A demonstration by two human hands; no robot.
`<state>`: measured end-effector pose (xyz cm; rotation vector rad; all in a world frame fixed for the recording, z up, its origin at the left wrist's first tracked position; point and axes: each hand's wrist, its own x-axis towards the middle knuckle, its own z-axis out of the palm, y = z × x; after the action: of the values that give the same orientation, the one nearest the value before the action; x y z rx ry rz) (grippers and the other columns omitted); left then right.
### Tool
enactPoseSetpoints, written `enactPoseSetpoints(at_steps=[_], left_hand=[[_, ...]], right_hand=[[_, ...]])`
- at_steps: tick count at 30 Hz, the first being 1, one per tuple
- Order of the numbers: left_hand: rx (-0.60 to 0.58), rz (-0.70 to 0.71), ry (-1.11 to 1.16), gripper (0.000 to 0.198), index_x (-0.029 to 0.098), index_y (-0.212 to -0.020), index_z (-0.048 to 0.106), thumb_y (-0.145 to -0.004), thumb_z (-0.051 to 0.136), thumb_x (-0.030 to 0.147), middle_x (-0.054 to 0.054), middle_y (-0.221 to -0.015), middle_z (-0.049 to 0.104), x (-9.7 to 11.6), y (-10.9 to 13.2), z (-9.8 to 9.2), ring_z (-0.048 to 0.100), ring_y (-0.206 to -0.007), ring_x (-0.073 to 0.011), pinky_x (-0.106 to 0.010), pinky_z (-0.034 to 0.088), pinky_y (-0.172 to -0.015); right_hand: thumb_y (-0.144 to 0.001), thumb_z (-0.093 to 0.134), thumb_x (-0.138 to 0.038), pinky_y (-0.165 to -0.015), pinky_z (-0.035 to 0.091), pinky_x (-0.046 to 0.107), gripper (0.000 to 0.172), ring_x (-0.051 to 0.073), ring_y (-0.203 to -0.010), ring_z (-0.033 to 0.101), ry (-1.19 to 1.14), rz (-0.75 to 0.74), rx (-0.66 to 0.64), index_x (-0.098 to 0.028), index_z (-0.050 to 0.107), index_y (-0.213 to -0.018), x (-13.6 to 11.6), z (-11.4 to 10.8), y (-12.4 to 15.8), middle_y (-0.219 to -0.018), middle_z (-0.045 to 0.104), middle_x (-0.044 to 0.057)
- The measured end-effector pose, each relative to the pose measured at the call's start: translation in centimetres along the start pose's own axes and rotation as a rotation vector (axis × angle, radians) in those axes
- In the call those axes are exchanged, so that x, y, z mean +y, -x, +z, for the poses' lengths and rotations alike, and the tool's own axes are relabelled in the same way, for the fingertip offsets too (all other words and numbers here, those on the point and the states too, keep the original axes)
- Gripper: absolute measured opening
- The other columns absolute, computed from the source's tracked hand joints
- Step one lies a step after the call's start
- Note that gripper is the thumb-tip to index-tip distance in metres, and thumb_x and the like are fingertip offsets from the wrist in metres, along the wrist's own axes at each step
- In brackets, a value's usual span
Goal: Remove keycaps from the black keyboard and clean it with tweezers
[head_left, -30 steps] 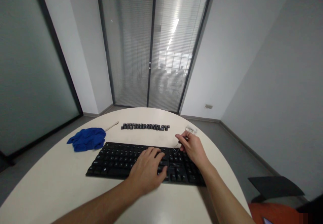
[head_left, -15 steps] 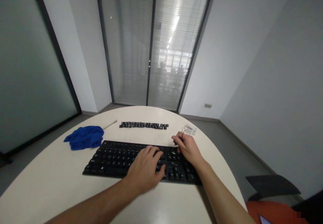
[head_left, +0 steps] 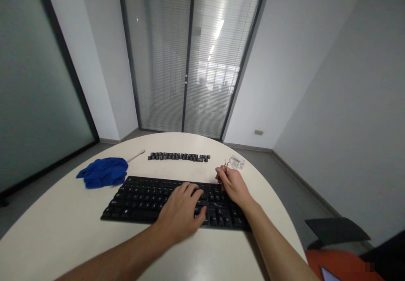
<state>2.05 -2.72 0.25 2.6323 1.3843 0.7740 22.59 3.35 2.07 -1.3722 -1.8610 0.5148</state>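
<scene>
A black keyboard (head_left: 139, 196) lies across the front of the table. My left hand (head_left: 182, 209) rests palm down on its middle part, fingers spread, holding nothing. Over the keyboard's upper right part, my right hand (head_left: 233, 185) is closed in a pinch on a wire keycap puller (head_left: 226, 163). Thin wire ends stick up past the fingers; the rest of the puller is mostly hidden by the hand. Loose black keycaps (head_left: 179, 156) stand in rows beyond the keyboard.
A crumpled blue cloth (head_left: 104, 173) lies at the left, beside a thin light-coloured stick with a brush-like end (head_left: 136, 155). A small clear plastic bag (head_left: 237, 162) is beyond my right hand. An orange chair (head_left: 335, 262) stands off the table's right edge.
The view has shifted slightly. My right hand has turned a little, with the wire ends now pointing more upright. My left hand stays on the keyboard.
</scene>
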Motion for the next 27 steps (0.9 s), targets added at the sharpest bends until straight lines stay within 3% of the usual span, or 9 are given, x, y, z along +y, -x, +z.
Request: enactPoseSetpoints(at_steps=[7, 13, 21, 27], left_hand=[[0.016, 0.006, 0.008, 0.033, 0.020, -0.117, 0.060, -0.086, 0.054, 0.030, -0.008, -0.116, 0.061, 0.0, 0.0, 0.1, 0.051, -0.109, -0.0269, -0.044, 0.042, -0.097], [0.015, 0.004, 0.006, 0.033, 0.020, -0.118, 0.060, -0.087, 0.054, 0.031, -0.009, -0.115, 0.061, -0.2, 0.1, 0.2, 0.051, -0.110, -0.0271, -0.044, 0.042, -0.098], [0.015, 0.004, 0.007, 0.033, 0.020, -0.117, 0.060, -0.086, 0.054, 0.030, -0.008, -0.115, 0.061, -0.1, 0.1, 0.1, 0.051, -0.109, -0.0270, -0.044, 0.043, -0.096], [0.029, 0.023, 0.009, 0.031, 0.020, -0.115, 0.060, -0.086, 0.054, 0.029, -0.009, -0.113, 0.062, -0.2, 0.1, 0.1, 0.052, -0.108, -0.0271, -0.044, 0.043, -0.096]], right_hand=[[-0.097, 0.036, -0.052, -0.064, 0.043, 0.026, 0.049, 0.016, -0.062, 0.060, 0.086, -0.040, 0.031, -0.019, 0.060, -0.069, -0.6, -0.4, 0.1, -0.063, 0.064, 0.002], [-0.098, 0.037, -0.049, -0.064, 0.042, 0.026, 0.041, 0.016, -0.061, 0.058, 0.073, -0.061, 0.057, -0.020, 0.057, -0.077, -0.7, -0.7, 0.1, -0.064, 0.063, 0.001], [-0.098, 0.033, -0.050, -0.061, 0.042, 0.026, 0.050, 0.017, -0.062, 0.059, 0.067, -0.073, 0.090, -0.019, 0.060, -0.069, -0.1, -1.3, 0.0, -0.065, 0.063, 0.003], [-0.096, 0.040, -0.051, -0.059, 0.043, 0.026, 0.039, 0.016, -0.057, 0.057, -0.029, -0.053, 0.099, -0.021, 0.060, -0.081, 0.0, -1.1, 0.1, -0.065, 0.062, 0.000]])
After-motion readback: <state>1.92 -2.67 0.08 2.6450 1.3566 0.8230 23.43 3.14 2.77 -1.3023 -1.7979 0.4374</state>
